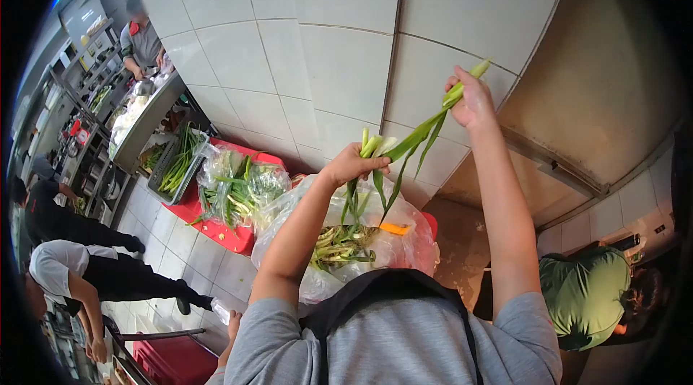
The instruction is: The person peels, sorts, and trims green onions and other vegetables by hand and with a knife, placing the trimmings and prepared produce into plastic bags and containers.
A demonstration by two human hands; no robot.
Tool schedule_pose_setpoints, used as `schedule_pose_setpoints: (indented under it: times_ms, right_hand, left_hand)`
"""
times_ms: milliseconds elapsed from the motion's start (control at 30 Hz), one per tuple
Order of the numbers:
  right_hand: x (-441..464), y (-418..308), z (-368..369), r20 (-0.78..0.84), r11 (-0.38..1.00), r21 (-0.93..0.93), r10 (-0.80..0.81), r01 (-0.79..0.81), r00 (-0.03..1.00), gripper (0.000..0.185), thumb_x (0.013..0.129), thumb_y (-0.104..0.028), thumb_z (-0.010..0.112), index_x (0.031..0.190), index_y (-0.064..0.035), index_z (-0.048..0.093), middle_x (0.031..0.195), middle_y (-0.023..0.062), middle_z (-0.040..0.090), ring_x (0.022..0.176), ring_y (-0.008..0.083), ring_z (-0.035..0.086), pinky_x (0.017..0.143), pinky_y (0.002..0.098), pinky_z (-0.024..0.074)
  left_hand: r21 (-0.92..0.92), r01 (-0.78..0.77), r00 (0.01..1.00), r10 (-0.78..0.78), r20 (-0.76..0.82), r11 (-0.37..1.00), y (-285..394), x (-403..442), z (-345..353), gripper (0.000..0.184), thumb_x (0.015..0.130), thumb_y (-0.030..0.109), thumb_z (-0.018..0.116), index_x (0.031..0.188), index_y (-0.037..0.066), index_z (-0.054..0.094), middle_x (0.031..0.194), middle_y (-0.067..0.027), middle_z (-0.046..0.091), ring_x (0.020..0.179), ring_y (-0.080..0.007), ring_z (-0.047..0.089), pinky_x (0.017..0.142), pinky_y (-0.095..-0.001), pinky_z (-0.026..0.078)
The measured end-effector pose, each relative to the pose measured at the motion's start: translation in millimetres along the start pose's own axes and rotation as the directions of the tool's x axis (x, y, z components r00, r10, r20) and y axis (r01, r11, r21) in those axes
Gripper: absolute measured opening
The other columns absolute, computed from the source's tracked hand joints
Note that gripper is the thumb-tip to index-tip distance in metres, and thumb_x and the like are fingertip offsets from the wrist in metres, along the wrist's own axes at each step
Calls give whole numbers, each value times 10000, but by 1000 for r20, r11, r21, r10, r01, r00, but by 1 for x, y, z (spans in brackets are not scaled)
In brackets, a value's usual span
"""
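Note:
My left hand (pixel 355 164) is closed around a small bunch of scallions (pixel 370 145), whose pale cut ends stick up past the fingers and whose dark leaves hang below. Higher and to the right, my right hand (pixel 473 101) grips more scallion stalks (pixel 457 92) by the pale end. Their long green leaves (pixel 415 141) slope down toward my left hand. Beneath both hands lies a clear plastic bag (pixel 289 208) with a heap of green trimmings (pixel 343 246) in it. An orange object (pixel 394 228), perhaps a handle, rests by the heap.
On a red surface (pixel 229 235) to the left sit a bag of scallions (pixel 234 186) and a grey crate (pixel 170 168) of long green vegetables. A tiled wall (pixel 339 60) rises ahead. Co-workers stand at left; a person in green (pixel 583 295) bends at right.

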State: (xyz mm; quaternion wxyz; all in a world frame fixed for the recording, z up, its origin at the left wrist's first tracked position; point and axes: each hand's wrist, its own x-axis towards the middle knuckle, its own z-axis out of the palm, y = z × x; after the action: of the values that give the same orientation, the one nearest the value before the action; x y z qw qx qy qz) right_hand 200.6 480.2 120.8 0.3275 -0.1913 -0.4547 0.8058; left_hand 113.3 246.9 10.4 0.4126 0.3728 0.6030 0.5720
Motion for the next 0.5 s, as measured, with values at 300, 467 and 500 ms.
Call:
schedule_pose_setpoints:
  times_ms: [300,467,500]
  right_hand:
    - [-8,-44,-20,85,999,46,10,-14,996,137,887,-195,504,794,-131,425,629,-9,452,602,163,474,631,361,402]
    - [-22,-53,-34,117,993,113,-51,38,992,134,896,-193,493,797,-145,418,609,-28,401,559,125,422,640,359,413]
    - [-23,-56,-37,124,992,116,-69,55,990,132,897,-195,493,798,-147,420,607,-30,396,555,120,416,642,358,414]
  left_hand:
    - [-97,40,999,-43,-33,994,-24,-4,-15,206,796,268,676,815,70,622,630,28,550,459,-38,397,440,-194,346]
    - [-358,-24,990,-26,-135,934,-30,13,-18,204,815,267,654,858,73,608,732,5,609,460,-48,384,448,-209,350]
    - [-422,-35,984,-42,-172,906,-35,15,-21,206,820,269,649,865,72,610,742,5,608,456,-50,376,450,-214,350]
